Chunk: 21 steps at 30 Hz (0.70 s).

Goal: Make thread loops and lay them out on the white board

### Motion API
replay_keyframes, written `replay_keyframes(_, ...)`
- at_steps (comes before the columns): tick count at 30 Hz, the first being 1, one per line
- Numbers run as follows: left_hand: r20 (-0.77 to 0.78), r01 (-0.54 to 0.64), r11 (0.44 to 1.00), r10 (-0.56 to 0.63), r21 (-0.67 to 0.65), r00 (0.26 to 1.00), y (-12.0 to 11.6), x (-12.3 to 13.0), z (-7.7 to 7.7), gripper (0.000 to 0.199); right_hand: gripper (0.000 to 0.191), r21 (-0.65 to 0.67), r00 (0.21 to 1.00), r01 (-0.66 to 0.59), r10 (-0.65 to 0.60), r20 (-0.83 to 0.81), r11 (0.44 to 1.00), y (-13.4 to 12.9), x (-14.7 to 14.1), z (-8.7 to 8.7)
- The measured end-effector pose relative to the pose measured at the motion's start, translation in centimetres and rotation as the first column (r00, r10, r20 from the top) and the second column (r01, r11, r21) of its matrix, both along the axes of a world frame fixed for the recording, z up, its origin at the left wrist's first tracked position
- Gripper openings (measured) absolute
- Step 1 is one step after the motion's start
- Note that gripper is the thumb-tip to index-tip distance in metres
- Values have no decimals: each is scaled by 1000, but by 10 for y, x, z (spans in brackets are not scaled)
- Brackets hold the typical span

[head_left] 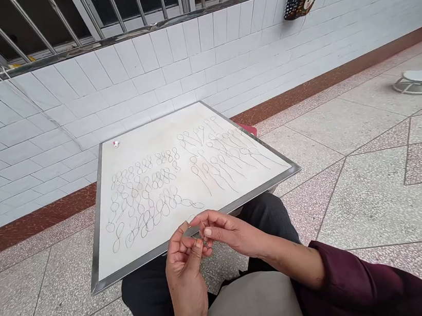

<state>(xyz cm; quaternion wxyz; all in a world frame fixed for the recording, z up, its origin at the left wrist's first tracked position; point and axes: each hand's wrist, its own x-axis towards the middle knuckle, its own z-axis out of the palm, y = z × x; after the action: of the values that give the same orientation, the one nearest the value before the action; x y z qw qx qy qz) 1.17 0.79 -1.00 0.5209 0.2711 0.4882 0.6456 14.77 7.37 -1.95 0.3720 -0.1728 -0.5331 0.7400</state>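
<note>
My left hand (187, 270) is closed, thumb pressed against the fingers, at the near edge of the white board (142, 136). Touching it from the right is my right hand (230, 230), its thumb and forefinger pinched together. Between the two hands runs a thin wire-like strand (203, 226), mostly covered by the fingers. On the board's left half lie rows of thin dark figure-eight loops (145, 223). Longer strands, each with a loop at one end and a straight tail (211, 176), are spread over the right half.
A small red-and-white item (116, 144) sits at the board's far left corner. Behind stands a white tiled wall (169, 75) with barred windows and a hanging dark basket (301, 2). A round white stool (418, 80) is on the tiled floor at right.
</note>
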Motion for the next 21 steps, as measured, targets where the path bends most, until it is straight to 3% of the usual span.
replay_keyframes(7,11,-51,999,51,-7,999,0,0,0,48,30,-21,997,74,-74,4,997,2,-4,-8)
replay_keyframes(12,-25,-13,1000,12,-26,1000,0,-1,1,51,26,-2,993,110,-110,34,994,2,-3,-12)
replay_keyframes(21,-82,4,999,-7,-34,997,0,-3,0,51,23,4,971,217,-216,104,976,2,-6,-8)
